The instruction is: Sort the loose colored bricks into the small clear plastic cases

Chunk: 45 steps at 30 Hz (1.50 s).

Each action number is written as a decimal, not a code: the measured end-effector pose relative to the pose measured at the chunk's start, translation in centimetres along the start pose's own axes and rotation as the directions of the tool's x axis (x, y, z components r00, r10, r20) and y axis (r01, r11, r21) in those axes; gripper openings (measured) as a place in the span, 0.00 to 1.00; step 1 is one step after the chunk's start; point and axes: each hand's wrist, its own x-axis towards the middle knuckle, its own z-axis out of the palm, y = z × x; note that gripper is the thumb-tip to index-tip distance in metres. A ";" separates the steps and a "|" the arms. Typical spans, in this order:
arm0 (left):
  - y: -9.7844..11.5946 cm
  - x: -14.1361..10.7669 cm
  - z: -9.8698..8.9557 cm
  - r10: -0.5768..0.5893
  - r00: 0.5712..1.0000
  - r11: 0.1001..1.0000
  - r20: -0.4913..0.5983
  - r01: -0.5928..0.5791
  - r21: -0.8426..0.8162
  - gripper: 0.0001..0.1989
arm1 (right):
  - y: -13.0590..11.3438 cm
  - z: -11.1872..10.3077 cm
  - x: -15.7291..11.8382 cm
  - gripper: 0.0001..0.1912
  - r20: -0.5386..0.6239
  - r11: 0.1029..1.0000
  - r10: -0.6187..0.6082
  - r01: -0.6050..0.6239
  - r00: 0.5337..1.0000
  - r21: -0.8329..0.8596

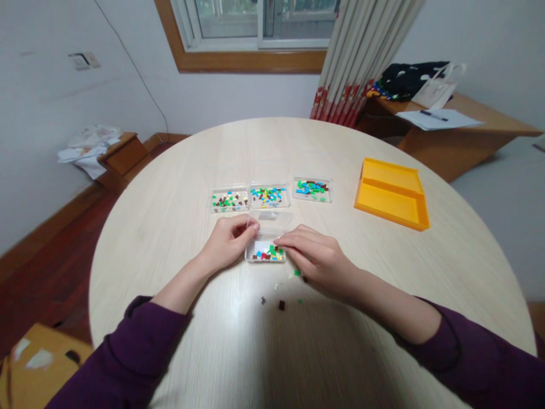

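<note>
A small clear box (264, 258) with its lid raised holds several coloured bricks, among them green, red, blue and brown ones. My left hand (229, 240) grips the left side of this box between thumb and fingers. At the box's right edge is my right hand (313, 255), its fingers pinched together over the bricks; whatever they hold is too small to make out. Loose pieces lie on the table nearer to me: a dark brown brick (281, 305), a small green piece (300, 301) and a tiny grey piece (263, 300). Another green brick (297, 273) lies beneath my right hand.
Beyond my hands stand three clear boxes of bricks: a left one (230, 200), a middle one (269, 196) and a right one (312, 190). An open yellow case (392, 196) lies to the right on the round table (170, 187).
</note>
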 end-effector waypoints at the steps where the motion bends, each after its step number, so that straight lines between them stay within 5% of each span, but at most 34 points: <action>1: 0.0 0.0 -0.1 0.000 1.000 1.000 -0.018 0.001 0.017 0.14 | -0.1 -0.3 0.1 0.08 0.023 1.000 -0.005 0.004 1.000 0.029; 4: 0.1 0.1 -0.5 0.000 0.997 0.999 -0.074 0.004 0.051 0.15 | -0.4 -1.9 0.4 0.07 0.246 0.991 -0.033 0.000 0.969 0.136; 9: 0.0 0.2 -0.6 -0.001 0.996 0.998 -0.089 0.007 0.067 0.15 | -0.3 -4.3 0.2 0.02 0.619 0.990 0.011 -0.096 0.785 0.104; 13: -0.1 0.2 -0.5 0.001 0.996 0.998 -0.092 0.005 0.068 0.15 | -0.2 -4.2 -0.3 0.03 0.702 0.992 0.030 -0.106 0.711 0.064; 20: 0.3 0.1 -0.6 0.002 0.997 0.997 -0.076 0.004 0.083 0.14 | -0.6 -3.1 -0.3 0.03 0.750 0.994 0.019 -0.095 0.661 0.058; 22: 0.3 0.1 -0.5 0.012 0.998 0.997 -0.069 -0.006 0.081 0.14 | -0.8 -3.0 -0.2 0.04 0.740 0.992 0.011 -0.101 0.673 0.077; 24: 0.3 0.1 -0.4 0.020 0.998 0.997 -0.060 -0.016 0.072 0.14 | -0.8 -3.0 -0.1 0.05 0.677 0.990 0.007 -0.098 0.736 0.097; 27: 0.5 0.0 -0.3 0.022 0.999 0.998 -0.038 -0.020 0.055 0.14 | -0.9 -3.0 0.1 0.07 0.434 0.993 0.029 -0.074 0.900 0.088; 30: 0.7 -0.1 -0.1 0.030 0.999 0.999 -0.011 -0.030 0.043 0.13 | -0.8 -2.7 0.3 0.07 0.179 0.997 0.062 -0.068 0.982 0.023; 40: 0.6 -0.1 -0.1 0.015 1.000 1.000 -0.005 -0.015 0.010 0.13 | 0.1 -2.2 0.0 0.10 0.056 0.997 0.046 -0.042 0.997 -0.064; 45: 0.3 0.1 -0.3 -0.003 0.995 1.000 -0.098 0.005 0.018 0.14 | 1.0 -4.9 0.4 0.10 0.278 0.986 0.155 -0.132 0.948 -0.101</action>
